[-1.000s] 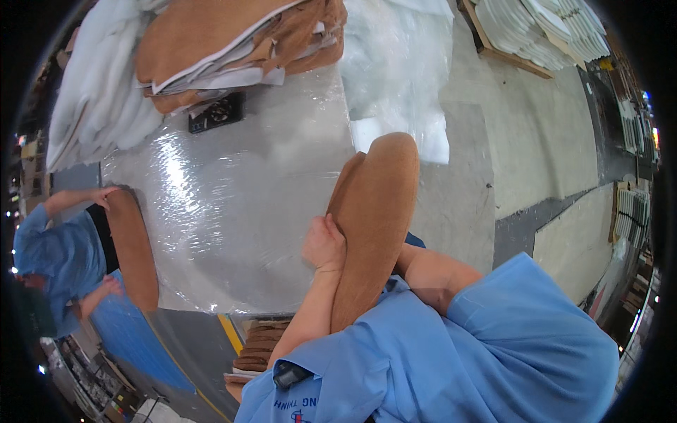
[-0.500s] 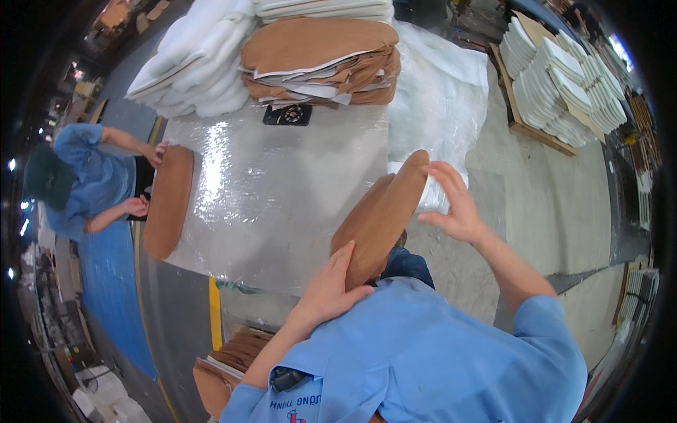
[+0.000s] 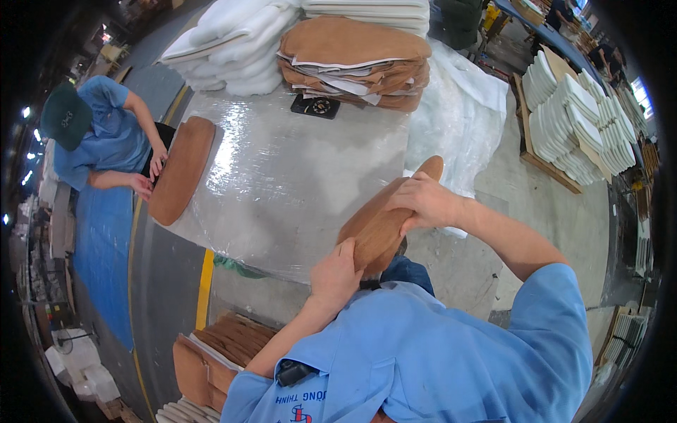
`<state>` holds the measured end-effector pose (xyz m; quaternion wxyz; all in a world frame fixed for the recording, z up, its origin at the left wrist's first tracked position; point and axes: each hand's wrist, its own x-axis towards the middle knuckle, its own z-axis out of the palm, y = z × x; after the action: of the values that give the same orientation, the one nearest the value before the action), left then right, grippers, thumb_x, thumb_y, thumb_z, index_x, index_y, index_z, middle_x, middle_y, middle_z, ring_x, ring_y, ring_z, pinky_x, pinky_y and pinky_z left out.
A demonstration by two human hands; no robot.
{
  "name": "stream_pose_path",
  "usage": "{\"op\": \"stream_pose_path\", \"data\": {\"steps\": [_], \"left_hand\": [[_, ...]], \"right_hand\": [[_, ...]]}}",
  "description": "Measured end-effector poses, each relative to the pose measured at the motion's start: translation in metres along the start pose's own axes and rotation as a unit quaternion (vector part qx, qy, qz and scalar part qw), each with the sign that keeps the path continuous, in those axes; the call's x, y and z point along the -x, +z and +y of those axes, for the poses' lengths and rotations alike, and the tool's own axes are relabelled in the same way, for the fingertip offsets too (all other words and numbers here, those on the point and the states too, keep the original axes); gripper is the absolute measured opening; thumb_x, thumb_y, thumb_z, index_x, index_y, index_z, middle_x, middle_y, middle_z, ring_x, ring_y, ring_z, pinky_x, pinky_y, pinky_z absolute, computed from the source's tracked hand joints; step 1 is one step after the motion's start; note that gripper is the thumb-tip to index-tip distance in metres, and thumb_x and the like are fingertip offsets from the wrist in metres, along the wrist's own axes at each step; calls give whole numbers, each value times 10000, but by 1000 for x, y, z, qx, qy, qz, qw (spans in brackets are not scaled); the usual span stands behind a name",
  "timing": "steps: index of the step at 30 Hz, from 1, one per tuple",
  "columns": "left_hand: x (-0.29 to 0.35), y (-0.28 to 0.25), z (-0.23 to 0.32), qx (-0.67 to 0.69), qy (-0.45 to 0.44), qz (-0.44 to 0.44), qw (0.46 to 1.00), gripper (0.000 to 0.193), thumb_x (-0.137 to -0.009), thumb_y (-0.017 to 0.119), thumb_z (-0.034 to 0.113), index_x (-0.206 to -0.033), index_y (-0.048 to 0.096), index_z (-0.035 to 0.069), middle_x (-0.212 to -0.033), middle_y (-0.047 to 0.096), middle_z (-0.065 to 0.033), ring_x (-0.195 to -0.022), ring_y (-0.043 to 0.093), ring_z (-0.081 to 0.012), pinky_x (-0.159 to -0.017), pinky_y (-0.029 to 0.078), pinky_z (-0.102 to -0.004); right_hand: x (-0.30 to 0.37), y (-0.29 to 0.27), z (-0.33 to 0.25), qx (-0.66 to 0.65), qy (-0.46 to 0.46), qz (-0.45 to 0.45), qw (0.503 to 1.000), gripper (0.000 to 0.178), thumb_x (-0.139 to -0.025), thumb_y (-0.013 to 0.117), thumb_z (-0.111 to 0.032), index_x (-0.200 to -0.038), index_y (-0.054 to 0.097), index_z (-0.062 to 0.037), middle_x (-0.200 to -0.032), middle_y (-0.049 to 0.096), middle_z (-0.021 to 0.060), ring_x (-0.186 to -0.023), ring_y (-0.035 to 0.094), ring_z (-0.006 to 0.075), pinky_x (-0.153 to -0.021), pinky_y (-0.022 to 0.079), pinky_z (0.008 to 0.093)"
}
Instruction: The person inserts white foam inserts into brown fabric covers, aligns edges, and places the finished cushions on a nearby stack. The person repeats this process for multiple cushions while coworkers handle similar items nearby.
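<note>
A long brown cushion (image 3: 384, 236) with rounded ends stands tilted at the table's near right edge, close to my body. My left hand (image 3: 336, 276) grips its lower end, with the fingertips over the brown cover. Higher up, my right hand (image 3: 428, 203) is closed over the middle of the cushion, its fingers bent onto the cover and the thumb below. The cushion's far tip sticks out beyond my right hand. Its underside is hidden from view.
The table (image 3: 282, 183) has a shiny plastic cover. At its far side are a stack of brown covers (image 3: 352, 42), white padding (image 3: 233, 42) and a black box (image 3: 315, 106). A co-worker (image 3: 106, 134) at left handles another brown cushion (image 3: 182, 171). White panels (image 3: 571, 120) stand on a pallet.
My right hand was spread beside the cushion's far tip; it has moved in and closed on the cushion's middle. The whole view has shifted slightly.
</note>
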<state>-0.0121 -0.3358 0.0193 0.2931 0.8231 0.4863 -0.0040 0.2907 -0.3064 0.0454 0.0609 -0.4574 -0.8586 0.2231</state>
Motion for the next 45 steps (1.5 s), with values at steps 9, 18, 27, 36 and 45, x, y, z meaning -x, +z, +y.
{"op": "stream_pose_path", "data": {"steps": [9, 18, 27, 36, 45], "left_hand": [[7, 8, -29, 8, 44, 134, 990, 584, -803, 874, 299, -1261, 616, 42, -1122, 716, -162, -1011, 694, -374, -802, 553, -481], [-45, 40, -96, 315, -62, 337, 885, 772, -888, 833, 334, -1520, 497, 44, -1500, 477, -304, -1377, 499, -431, -1160, 406, -495], [-69, 65, -108, -122, -8, 198, 973, 691, -1050, 528, 419, -1649, 336, 132, -1726, 183, -238, -1568, 163, -517, -1268, 130, -646], [-29, 17, -160, -53, 97, 73, 991, 702, -952, 599, 131, -1623, 398, 179, -1735, 213, -163, -1567, 198, -502, -1258, 205, -637], [-36, 13, -155, -65, 185, 70, 978, 853, -813, 593, -83, -1613, 407, 147, -1703, 306, -166, -1569, 226, -490, -1279, 227, -568]], "right_hand": [[-6, 13, 20, 70, -28, 35, 997, 649, -734, 897, -402, -1277, 641, -156, -1224, 681, 27, -1199, 616, 255, -1034, 405, 439], [0, 43, 154, -217, 310, 287, 880, 673, -972, 601, -633, -1506, 574, -226, -1613, 412, 188, -1497, 391, 384, -1226, 296, 603], [-95, 106, 58, 91, 321, 142, 932, 824, -1036, 449, -604, -1658, 287, -89, -1741, 205, 164, -1610, 134, 420, -1276, 133, 634], [-32, 115, 37, -119, 86, 200, 969, 460, -1028, 569, -476, -1323, 715, -154, -1530, 553, 177, -1461, 486, 310, -1180, 389, 524], [-7, 93, 149, -329, 411, 304, 794, 599, -1070, 493, -536, -1382, 665, -54, -1158, 741, 188, -1116, 687, 319, -981, 537, 428]]}}
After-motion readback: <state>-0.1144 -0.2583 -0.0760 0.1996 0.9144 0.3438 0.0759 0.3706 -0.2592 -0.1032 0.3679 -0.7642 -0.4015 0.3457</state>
